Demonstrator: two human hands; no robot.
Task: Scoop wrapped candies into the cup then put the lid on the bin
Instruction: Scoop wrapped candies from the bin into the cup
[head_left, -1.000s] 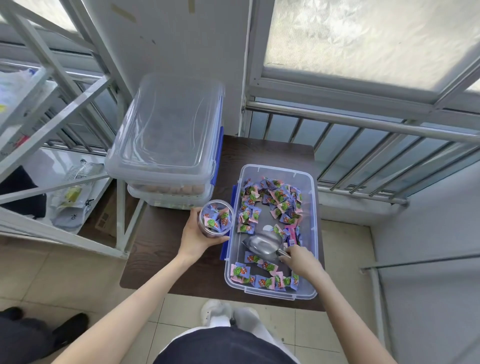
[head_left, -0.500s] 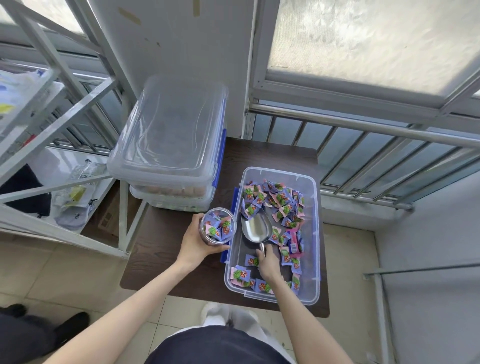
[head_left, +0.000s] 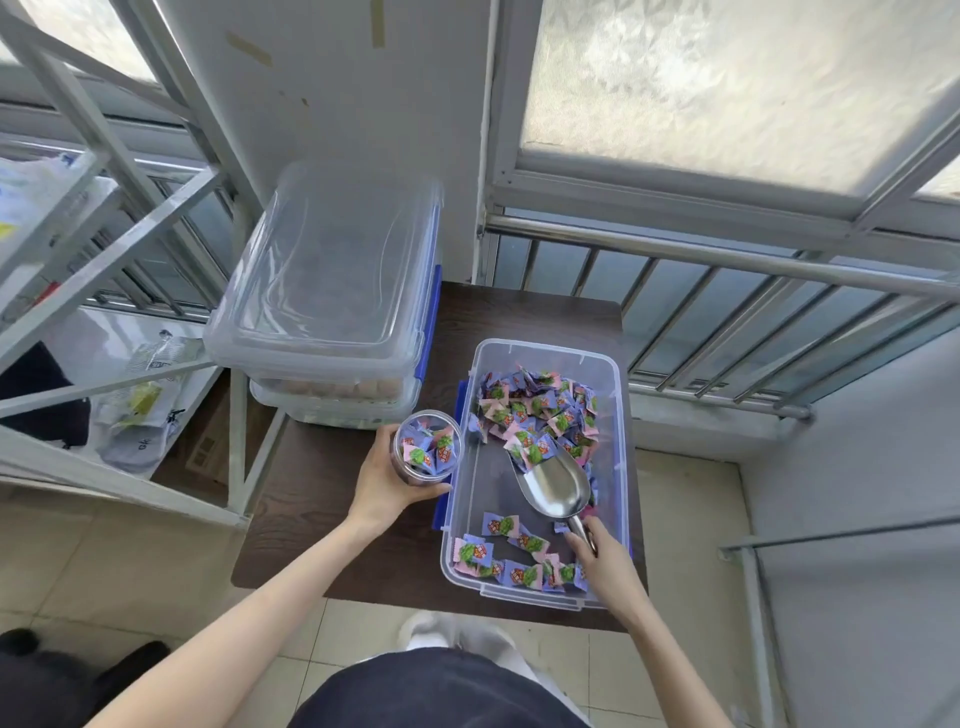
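A clear plastic bin (head_left: 618, 415) with blue latches sits open on the dark table (head_left: 311, 499). Wrapped candies (head_left: 535, 410) fill its far half and a few lie along its near end. My right hand (head_left: 602, 561) grips the handle of a metal scoop (head_left: 556, 488), whose empty bowl lies inside the bin, mouth toward the candy pile. My left hand (head_left: 384, 483) holds a clear cup (head_left: 427, 453) just left of the bin; the cup has candies in it. A clear lid (head_left: 332, 270) rests on top of the stacked bins at the table's far left.
Two stacked closed bins (head_left: 337, 395) stand behind the cup. A white metal rack (head_left: 104, 270) with bags is at the left. A railing (head_left: 727, 291) and window run behind the table. Tiled floor lies in front and to the right.
My right hand has slid to the bin's near right side and the scoop has swung so its bowl points far-left into the pile. The cup has stayed in place.
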